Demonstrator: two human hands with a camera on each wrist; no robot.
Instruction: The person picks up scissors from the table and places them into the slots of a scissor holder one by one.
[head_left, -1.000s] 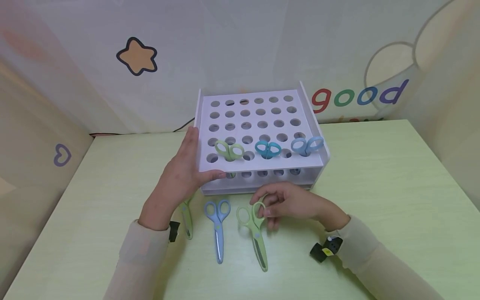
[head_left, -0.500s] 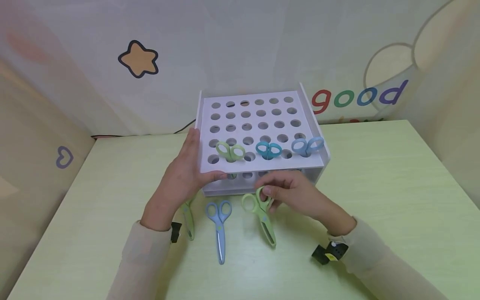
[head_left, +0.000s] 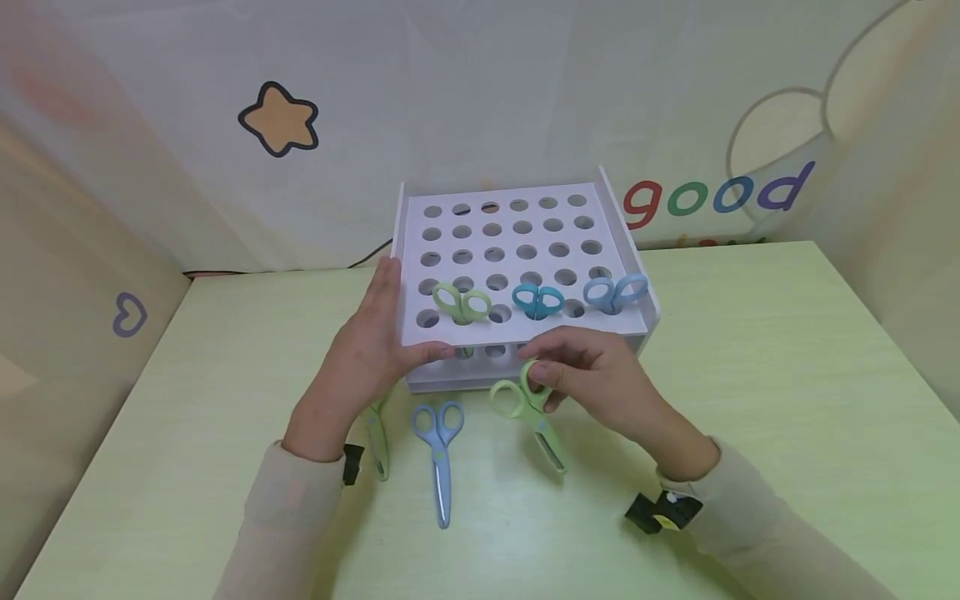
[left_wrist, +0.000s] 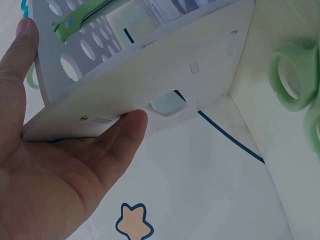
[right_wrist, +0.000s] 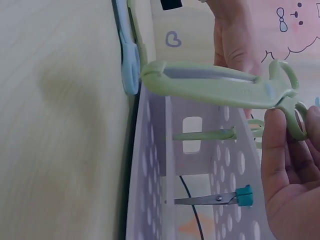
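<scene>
My right hand (head_left: 603, 375) pinches one handle loop of light green scissors (head_left: 538, 408), which are raised in front of the rack. In the head view their blades slant down toward the table. The left hand (head_left: 348, 367) holds the front left corner of a white two-tier rack (head_left: 480, 335), thumb over its front edge and fingers along the side panel (left_wrist: 175, 75). Handles up in the rack's front row of holes stand green scissors (head_left: 463, 308), teal scissors (head_left: 537, 302) and light blue scissors (head_left: 615, 292). Their blades reach down between the tiers.
Blue scissors (head_left: 439, 450) lie on the pale green table (head_left: 750, 350), left of the held scissors. Other green scissors (head_left: 377, 442) lie beside the left wrist, partly hidden by it. A printed curtain (head_left: 495, 92) rises behind the rack.
The right hand has lifted the green scissors off the table and moved them toward the rack, their blades swinging to the right. My left hand keeps its place on the rack.
</scene>
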